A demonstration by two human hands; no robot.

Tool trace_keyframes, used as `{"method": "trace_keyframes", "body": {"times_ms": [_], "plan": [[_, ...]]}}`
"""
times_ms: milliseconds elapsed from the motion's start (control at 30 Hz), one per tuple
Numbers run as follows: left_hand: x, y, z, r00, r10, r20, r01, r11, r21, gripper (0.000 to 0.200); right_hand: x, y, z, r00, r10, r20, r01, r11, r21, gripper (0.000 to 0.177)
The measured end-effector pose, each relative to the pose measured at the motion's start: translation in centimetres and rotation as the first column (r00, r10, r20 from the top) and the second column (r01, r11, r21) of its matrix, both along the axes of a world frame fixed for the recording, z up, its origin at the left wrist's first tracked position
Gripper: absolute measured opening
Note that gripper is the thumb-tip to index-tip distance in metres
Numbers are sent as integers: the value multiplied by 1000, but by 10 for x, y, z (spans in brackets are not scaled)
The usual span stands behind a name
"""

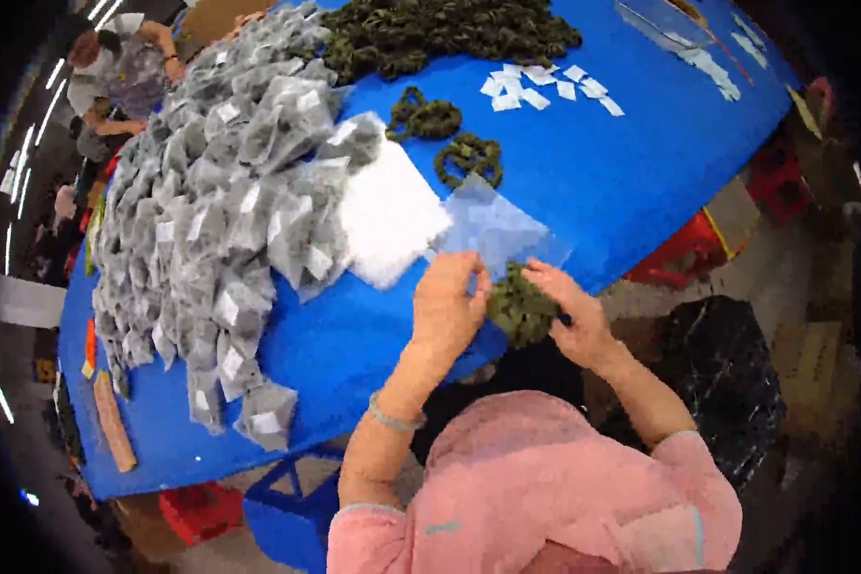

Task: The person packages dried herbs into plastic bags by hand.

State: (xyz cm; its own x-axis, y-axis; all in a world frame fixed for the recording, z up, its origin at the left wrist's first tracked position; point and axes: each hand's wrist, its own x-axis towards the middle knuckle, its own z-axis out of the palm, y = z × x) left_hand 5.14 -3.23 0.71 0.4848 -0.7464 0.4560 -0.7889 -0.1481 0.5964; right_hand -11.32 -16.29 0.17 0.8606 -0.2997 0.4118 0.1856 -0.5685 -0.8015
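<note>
A dark green, ruffled scrunchie (523, 306) is held over the near table edge. My right hand (576, 314) curls its fingers round the right side of it. On the other side, my left hand (452, 298) is closed in a pinch, its fingertips against the scrunchie's left edge; the exact contact is partly hidden. Just beyond both hands a clear plastic bag (497, 228) lies flat. A white stack of sheets (389, 215) sits to its left. Two more ring-shaped green pieces, a scrunchie (469, 160) and a looser one (423, 117), lie past the bag.
A large heap of bagged items with white labels (210, 191) covers the left of the blue table (631, 182). Farther off are a dark green pile (440, 33) and scattered white labels (536, 86). A co-worker (129, 72) is at the far left; a blue crate (292, 512) stands below.
</note>
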Motion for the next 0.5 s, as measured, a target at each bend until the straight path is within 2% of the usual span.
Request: {"method": "trace_keyframes", "body": {"times_ms": [33, 67, 133, 167, 233, 300, 333, 367, 467, 500], "plan": [[2, 3, -1, 999, 10, -53, -10, 1000, -2, 10, 0, 1, -2, 999, 7, -48, -4, 997, 71, 62], [4, 5, -2, 994, 20, -107, -20, 1000, -4, 10, 1, 0, -5, 999, 9, -50, -5, 997, 73, 62], [6, 9, -5, 976, 39, -216, -41, 999, -5, 12, 3, -3, -9, 972, 123, -199, -106, 990, 95, 57], [5, 10, -6, 975, 40, -218, -42, 999, -2, 12, 6, -4, -10, 972, 124, -201, -106, 989, 98, 57], [6, 11, -8, 982, 30, -187, -30, 1000, 3, 13, 17, -5, -9, 988, -66, -143, 51, 993, -106, 53], [6, 12, -9, 988, 19, -155, -18, 1000, 8, 13, 26, -3, -10, 969, -241, -47, 217, 931, -294, 50], [7, 12, -10, 988, 18, -156, -17, 1000, 7, 13, 28, -1, -11, 969, -242, -48, 217, 930, -295, 50], [7, 12, -11, 988, 42, -150, -45, 999, -14, 13, 30, 2, -12, 975, -219, -27, 188, 889, -418, 48], [8, 10, -14, 983, 122, -138, -134, 988, -78, 14, 36, 9, -16, 991, -129, 16, 99, 670, -735, 44], [9, 10, -14, 983, 122, -140, -134, 988, -77, 14, 39, 10, -14, 991, -129, 14, 98, 671, -735, 44]]}}
